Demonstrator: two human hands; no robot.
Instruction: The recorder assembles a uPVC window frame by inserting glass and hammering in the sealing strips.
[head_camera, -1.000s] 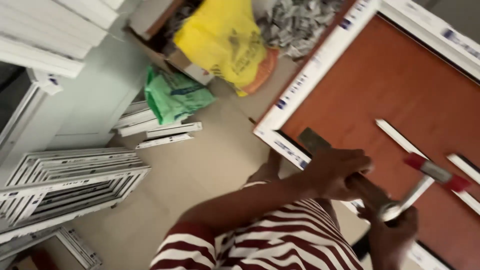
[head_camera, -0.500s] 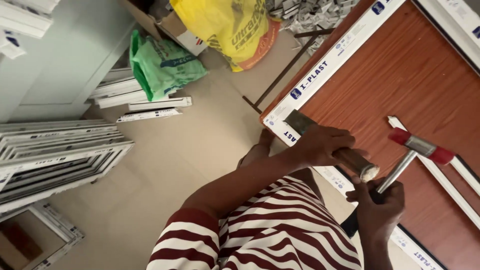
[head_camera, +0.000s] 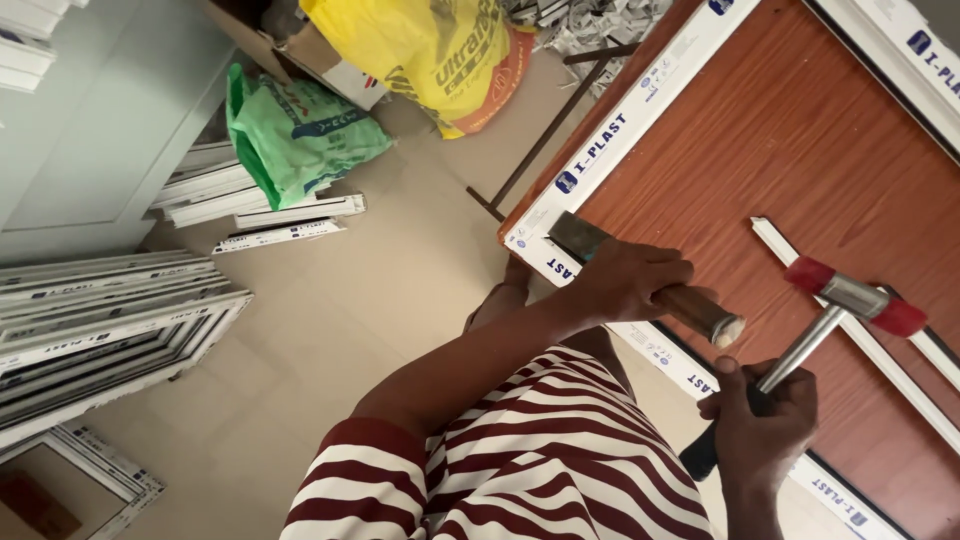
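Left hand (head_camera: 625, 280) has its fingers wrapped tight around the wooden handle of a chisel (head_camera: 650, 280); the flat metal blade end rests on the white plastic frame profile (head_camera: 610, 150) at the corner of the brown panel (head_camera: 800, 150), handle butt pointing toward the right hand. Right hand (head_camera: 760, 430) has its fingers clenched around the dark grip of a hammer (head_camera: 835, 305), held lower down near the frame's near edge. Hammer shaft is bare metal, angled upward; the head has red caps at both ends and sits above the panel, just beside the chisel butt but apart from it. Thin white strips (head_camera: 850, 320) lie on the brown panel beyond the hammer head. Striped red-and-white sleeve (head_camera: 520, 450) visible on the arm. On the floor (head_camera: 330, 330): a green bag (head_camera: 295, 130), a yellow sack (head_camera: 420, 50), and stacked white frames (head_camera: 100, 320) at the left.
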